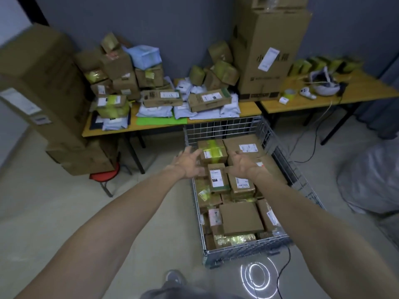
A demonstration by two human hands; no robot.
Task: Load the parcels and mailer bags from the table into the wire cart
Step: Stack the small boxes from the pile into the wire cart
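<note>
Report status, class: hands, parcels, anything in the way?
Left hand open, right hand open, over loaded grey wire cart. Brown cardboard parcels, white mailer bags on wooden table. Nothing blocking.

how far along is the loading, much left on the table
Done: many parcels fill the wire cart. In hand: nothing; left hand and right hand hover open over its far end. Left: stacked boxes and white mailer bags on the table.

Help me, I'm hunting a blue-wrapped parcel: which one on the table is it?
The pale blue wrapped parcel topping the left stack of brown cardboard boxes on the wooden table; its neighbours are brown or yellow-taped.
</note>
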